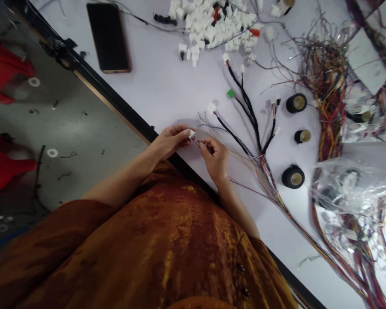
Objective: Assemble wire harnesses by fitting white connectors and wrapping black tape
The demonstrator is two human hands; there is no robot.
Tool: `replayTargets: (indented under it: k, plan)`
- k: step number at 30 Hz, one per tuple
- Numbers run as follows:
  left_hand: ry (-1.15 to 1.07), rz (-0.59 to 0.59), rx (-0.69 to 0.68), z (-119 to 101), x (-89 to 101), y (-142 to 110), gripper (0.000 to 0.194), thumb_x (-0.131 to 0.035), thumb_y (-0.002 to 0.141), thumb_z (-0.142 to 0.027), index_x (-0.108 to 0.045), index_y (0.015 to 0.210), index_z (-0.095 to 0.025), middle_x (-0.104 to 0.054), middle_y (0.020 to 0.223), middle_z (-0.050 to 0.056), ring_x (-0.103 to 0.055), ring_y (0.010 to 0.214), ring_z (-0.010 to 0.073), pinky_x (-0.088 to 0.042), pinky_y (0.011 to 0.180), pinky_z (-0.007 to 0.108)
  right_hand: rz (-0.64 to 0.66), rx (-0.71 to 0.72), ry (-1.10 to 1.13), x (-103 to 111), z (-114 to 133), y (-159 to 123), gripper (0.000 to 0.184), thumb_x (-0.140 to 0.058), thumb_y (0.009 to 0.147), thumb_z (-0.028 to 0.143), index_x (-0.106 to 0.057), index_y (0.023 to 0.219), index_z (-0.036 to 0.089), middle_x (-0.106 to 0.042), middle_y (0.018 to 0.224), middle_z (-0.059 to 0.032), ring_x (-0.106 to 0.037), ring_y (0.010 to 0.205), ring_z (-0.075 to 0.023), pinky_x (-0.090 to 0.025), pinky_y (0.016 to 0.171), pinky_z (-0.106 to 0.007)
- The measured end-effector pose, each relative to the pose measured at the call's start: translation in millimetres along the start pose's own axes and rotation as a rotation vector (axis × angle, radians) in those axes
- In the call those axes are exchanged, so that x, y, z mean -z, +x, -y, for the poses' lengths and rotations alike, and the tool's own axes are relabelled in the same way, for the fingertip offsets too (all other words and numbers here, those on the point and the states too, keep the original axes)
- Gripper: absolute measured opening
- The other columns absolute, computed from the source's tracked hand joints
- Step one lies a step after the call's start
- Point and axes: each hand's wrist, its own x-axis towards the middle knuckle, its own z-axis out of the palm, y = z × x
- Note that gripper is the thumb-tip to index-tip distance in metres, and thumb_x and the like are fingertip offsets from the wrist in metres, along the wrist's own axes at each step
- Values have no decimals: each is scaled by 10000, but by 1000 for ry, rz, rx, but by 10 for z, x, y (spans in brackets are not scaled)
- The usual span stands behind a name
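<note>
Between the thumb and fingers of my left hand [172,140] is a small white connector housing [191,134]. My right hand [215,159] pinches a thin wire [196,142] just to the right of the housing; whether its tip sits inside the housing I cannot make out. Both hands are close together over the table's near edge. The wire belongs with a wiring harness [270,176] that runs down to the right. Its black-taped branches fan out beyond my hands, one ending in a green connector [230,93], another in a white connector [211,108].
A pile of white connectors [215,25] lies at the back, with a phone [108,38] to its left. Several black tape rolls [293,177] stand on the right, beside a thick wire bundle [330,107] and a clear plastic bag [350,184]. A dark rail [116,101] edges the table.
</note>
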Motion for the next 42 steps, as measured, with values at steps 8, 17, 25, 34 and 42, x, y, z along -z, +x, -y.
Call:
replayTargets:
  k: [8, 17, 25, 34, 42]
  plan:
    - [216, 40, -90, 0, -26, -52, 309, -717, 852, -463, -602, 895, -180, -585, 622, -34, -499, 506, 67, -384, 505, 208, 2, 53, -8, 18, 5, 0, 153, -648, 883, 293, -664, 743, 233, -619, 742, 5, -514, 697, -139, -411, 713, -308]
    - [199, 100, -82, 10, -37, -72, 267, -680, 881, -420, -613, 992, -186, -549, 631, -37, -465, 529, 66, -356, 522, 205, 89, -72, 86, 16, 3, -1, 191, -583, 871, 274, -621, 696, 208, -574, 681, 23, -483, 658, -117, -406, 673, -281]
    - [297, 135, -144, 44, 17, -64, 274, -657, 903, -437, -608, 1010, -189, -557, 656, -35, -501, 551, 67, -404, 541, 192, 103, -107, 122, 15, -35, -12, 194, -580, 865, 288, -623, 705, 188, -566, 687, 26, -476, 650, -101, -413, 668, -264]
    - [386, 188, -250, 111, -16, -101, 247, -652, 915, -413, -609, 978, -178, -565, 683, -30, -527, 577, 66, -435, 546, 178, 75, 14, 44, -29, -73, -47, 224, -579, 911, 314, -639, 743, 179, -596, 711, 16, -517, 676, -110, -420, 679, -265]
    - [399, 184, -239, 138, -12, -123, 217, -638, 926, -390, -624, 978, -180, -580, 702, -21, -531, 595, 73, -447, 566, 189, 64, 78, 10, -13, -114, -55, 194, -581, 906, 266, -622, 734, 187, -604, 705, 23, -517, 667, -105, -419, 669, -256]
